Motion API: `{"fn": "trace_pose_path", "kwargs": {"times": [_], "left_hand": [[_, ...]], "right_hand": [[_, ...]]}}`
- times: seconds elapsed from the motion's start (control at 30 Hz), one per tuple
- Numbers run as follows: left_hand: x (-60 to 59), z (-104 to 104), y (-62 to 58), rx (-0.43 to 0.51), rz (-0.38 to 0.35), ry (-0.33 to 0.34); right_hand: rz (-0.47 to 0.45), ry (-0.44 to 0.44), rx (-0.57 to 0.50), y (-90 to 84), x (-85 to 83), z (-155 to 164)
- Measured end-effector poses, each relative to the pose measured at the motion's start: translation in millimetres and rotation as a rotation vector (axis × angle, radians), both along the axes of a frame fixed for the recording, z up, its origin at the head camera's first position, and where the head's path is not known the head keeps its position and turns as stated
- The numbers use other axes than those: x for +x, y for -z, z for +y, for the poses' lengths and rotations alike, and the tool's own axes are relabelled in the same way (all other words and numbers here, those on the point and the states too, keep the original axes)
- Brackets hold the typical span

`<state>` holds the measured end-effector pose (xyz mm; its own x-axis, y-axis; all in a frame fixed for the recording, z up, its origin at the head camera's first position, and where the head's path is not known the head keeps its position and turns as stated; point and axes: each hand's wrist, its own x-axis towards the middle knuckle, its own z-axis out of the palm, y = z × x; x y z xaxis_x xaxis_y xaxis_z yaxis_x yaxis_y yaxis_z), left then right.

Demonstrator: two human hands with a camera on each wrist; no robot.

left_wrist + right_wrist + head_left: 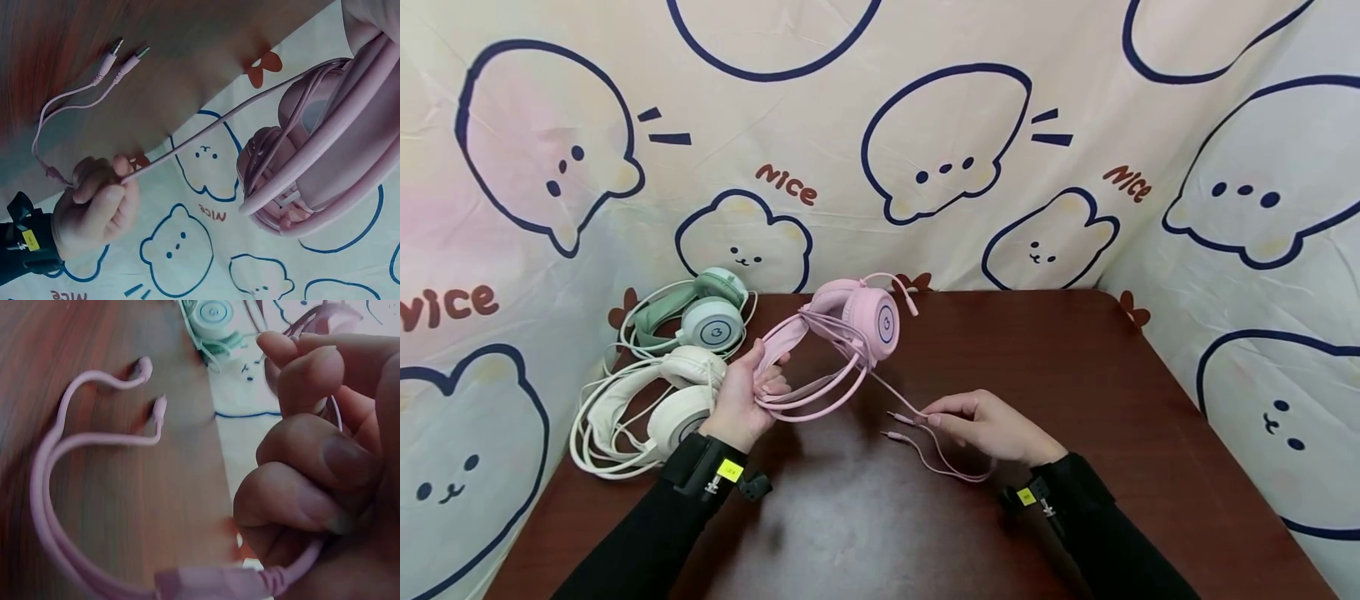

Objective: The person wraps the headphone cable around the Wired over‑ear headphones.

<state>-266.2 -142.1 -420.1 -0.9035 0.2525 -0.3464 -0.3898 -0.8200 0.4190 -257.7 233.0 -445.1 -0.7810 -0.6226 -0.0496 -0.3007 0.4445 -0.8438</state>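
My left hand [747, 398] grips the headband of a pink headset [876, 323], lifted over the table, its microphone boom sticking out at the top right. The pink cable loops around the ear cups and headband. From the ear cups a stretch of cable [206, 130] runs taut to my right hand [992, 427], where thumb and fingers pinch it. Past the right hand the cable passes a splitter [215, 582] and divides into two thin leads. Their two metal-tipped plugs [130, 62] dangle free, pointing left in the head view.
On the left of the brown table [1120, 400] lies a white headset [681, 412] with looped cable, close beside the left forearm. Behind it sits a green and white headset [711, 321]. A cream curtain [940, 242] with bear drawings hangs along the back and sides.
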Motion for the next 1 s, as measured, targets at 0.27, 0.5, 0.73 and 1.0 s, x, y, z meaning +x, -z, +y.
{"fn": "trace_pose_path", "kwargs": {"times": [0.27, 0.5, 0.73, 1.0], "left_hand": [[2.3, 5.3, 6.2, -0.115, 0.007, -0.008], [6.4, 11.7, 12.5, -0.300, 0.071, -0.019], [7.8, 9.2, 3.7, -0.454, 0.134, -0.079], [9.1, 0.7, -14.3, -0.537, 0.163, -0.192]], "right_hand": [[0.012, -0.077, -0.014, -13.3, 13.3, -19.9], [-0.015, -0.120, -0.025, -25.5, 20.7, -29.4], [0.078, -0.100, 0.049, -43.4, 26.2, -21.9], [0.086, -0.021, -0.007, -79.6, 29.0, 13.1]]}}
